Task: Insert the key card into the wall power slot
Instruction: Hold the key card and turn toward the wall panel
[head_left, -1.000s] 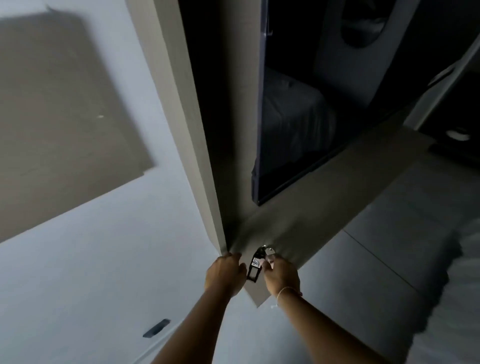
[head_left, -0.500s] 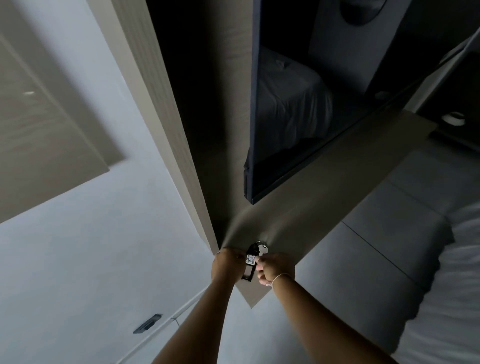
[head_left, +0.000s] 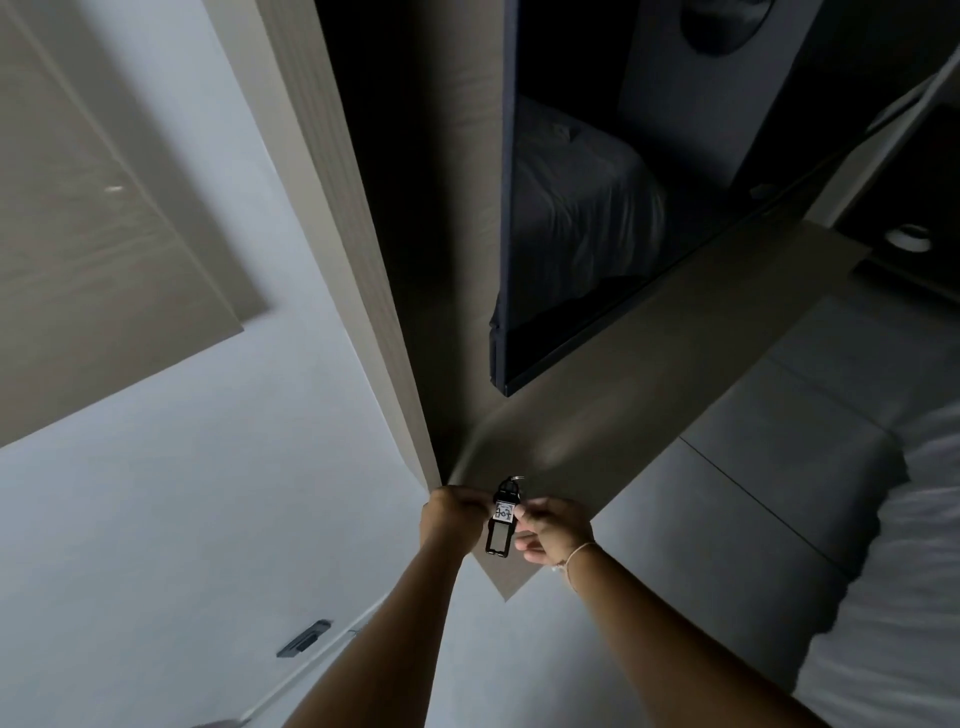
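Holding: both hands pinch the key tag (head_left: 502, 525) between them.
Left grip (head_left: 453, 515): fingers closed on tag's left edge.
Right grip (head_left: 553, 529): fingertips clamped on its right edge.

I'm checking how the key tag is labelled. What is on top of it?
A white label with dark handwriting sits on the black key tag, and a metal ring tops it. The left hand and right hand cover its side edges; the writing is unreadable.
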